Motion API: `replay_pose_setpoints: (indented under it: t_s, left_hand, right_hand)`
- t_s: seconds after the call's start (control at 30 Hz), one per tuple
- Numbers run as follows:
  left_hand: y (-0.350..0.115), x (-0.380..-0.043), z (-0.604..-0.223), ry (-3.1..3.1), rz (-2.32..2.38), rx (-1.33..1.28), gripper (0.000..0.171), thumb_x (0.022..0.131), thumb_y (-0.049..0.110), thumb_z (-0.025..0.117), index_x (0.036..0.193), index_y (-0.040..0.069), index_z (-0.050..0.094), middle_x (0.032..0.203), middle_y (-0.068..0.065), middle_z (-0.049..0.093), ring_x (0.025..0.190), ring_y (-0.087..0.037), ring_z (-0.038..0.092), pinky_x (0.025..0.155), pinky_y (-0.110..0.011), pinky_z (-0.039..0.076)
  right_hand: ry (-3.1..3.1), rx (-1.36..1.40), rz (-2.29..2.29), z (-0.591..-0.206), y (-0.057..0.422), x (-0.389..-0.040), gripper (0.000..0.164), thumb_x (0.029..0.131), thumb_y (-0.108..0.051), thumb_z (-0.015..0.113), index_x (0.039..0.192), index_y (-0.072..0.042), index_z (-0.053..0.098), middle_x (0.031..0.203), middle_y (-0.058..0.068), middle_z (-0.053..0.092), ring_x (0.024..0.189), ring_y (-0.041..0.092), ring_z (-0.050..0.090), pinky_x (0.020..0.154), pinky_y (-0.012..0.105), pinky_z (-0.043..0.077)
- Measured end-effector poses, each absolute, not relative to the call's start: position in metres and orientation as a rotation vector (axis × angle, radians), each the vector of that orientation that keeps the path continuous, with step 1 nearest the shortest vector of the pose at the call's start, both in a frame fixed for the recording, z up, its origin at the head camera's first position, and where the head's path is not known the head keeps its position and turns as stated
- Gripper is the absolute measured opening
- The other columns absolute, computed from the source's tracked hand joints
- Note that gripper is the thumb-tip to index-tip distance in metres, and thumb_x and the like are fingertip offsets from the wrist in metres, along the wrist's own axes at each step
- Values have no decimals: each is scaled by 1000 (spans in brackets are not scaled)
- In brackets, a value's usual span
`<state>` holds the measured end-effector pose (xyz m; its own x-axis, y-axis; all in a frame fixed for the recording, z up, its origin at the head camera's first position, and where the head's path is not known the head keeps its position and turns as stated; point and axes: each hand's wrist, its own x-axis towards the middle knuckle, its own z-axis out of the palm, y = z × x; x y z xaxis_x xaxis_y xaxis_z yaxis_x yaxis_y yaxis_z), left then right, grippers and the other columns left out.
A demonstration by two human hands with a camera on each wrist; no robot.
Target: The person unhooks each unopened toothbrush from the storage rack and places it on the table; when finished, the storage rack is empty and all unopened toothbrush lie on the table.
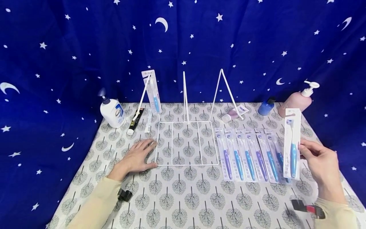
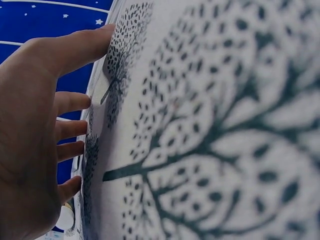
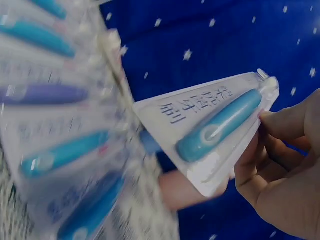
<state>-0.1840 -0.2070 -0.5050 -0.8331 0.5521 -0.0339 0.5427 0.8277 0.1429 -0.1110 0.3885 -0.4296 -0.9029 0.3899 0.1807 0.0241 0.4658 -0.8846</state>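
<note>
My right hand (image 1: 321, 162) pinches a packaged toothbrush (image 1: 292, 144) with a blue handle by its right edge, raised above the table; the right wrist view shows thumb and fingers on the pack (image 3: 205, 127). Just left of it lies a row of several packaged toothbrushes (image 1: 248, 156), blue and purple. My left hand (image 1: 137, 157) rests with spread fingers on the table, at the left side of a white wire rack (image 1: 187, 165). Another packaged toothbrush (image 1: 154, 95) stands upright at the rack's left upright. In the left wrist view the left hand (image 2: 35, 135) holds nothing.
Left of the rack are a white pump bottle (image 1: 112, 113), a black toothpaste tube (image 1: 135, 122) and a small slim pack (image 1: 148, 121). Behind on the right are a purple-white tube (image 1: 235, 114), a blue bottle (image 1: 266, 107) and a pink pump bottle (image 1: 295, 101). A starry curtain hangs behind.
</note>
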Motion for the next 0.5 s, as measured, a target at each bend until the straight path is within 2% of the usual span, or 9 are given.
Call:
replay_pose_setpoints:
  t_s: [0.1, 0.23, 0.4, 0.5]
  left_hand:
    - [-207, -184, -504, 2937, 195, 883, 91, 74, 72, 50, 144, 19, 26, 152, -7, 20, 137, -30, 21, 109, -55, 20]
    - [-206, -184, -504, 2942, 195, 893, 90, 74, 71, 51, 144, 19, 27, 152, -7, 20, 137, -30, 21, 109, -56, 21]
    - [-206, -185, -505, 2926, 195, 891, 91, 74, 71, 50, 144, 19, 26, 152, -7, 19, 137, -30, 20, 109, -56, 20]
    - [-206, -185, -505, 2930, 192, 887, 90, 74, 72, 49, 145, 20, 26, 152, -6, 19, 137, -30, 20, 109, -55, 20]
  right_hand:
    - [-2381, -372, 1501, -443, 405, -114, 17, 86, -9, 61, 101, -13, 70, 75, -27, 63, 56, -3, 61, 51, 12, 50]
    - [-2385, -408, 1601, -461, 424, -117, 21, 87, -8, 59, 93, -24, 70, 76, -28, 62, 58, -3, 61, 51, 13, 51]
    - [-2415, -478, 1637, -478, 441, -118, 21, 87, -8, 58, 90, -24, 71, 73, -28, 61, 59, -5, 59, 50, 13, 51]
    - [-2594, -508, 1405, -484, 448, -118, 14, 89, -19, 57, 94, -22, 71, 72, -37, 53, 63, -13, 50, 53, 11, 46]
